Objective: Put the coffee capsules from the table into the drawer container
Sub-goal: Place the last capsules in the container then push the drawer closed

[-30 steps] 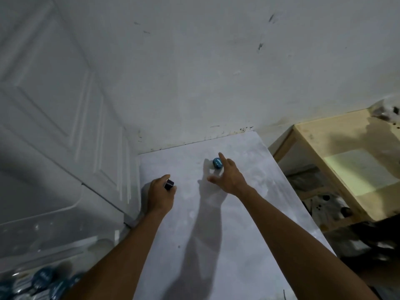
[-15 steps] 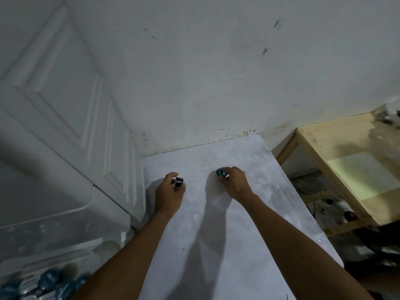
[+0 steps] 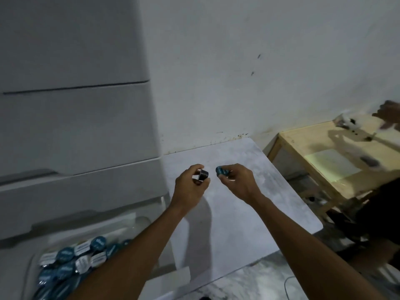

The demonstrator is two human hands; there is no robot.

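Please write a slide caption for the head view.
Left hand holds black capsule, right hand blue capsule, above table.

Both bare forearms reach forward from the bottom edge, converging toward the middle. Left hand [image 3: 190, 185] raised, back of hand toward camera, fingers curled, thumb and index pinched on a dark capsule [image 3: 203, 174] at the fingertips. Right hand [image 3: 237, 181] at about the same height, just beside the left, knuckles up, fingers curled in, pinching a blue capsule [image 3: 220, 171] that pokes out on its left side. Hands close together, not touching. Wrists roughly straight.
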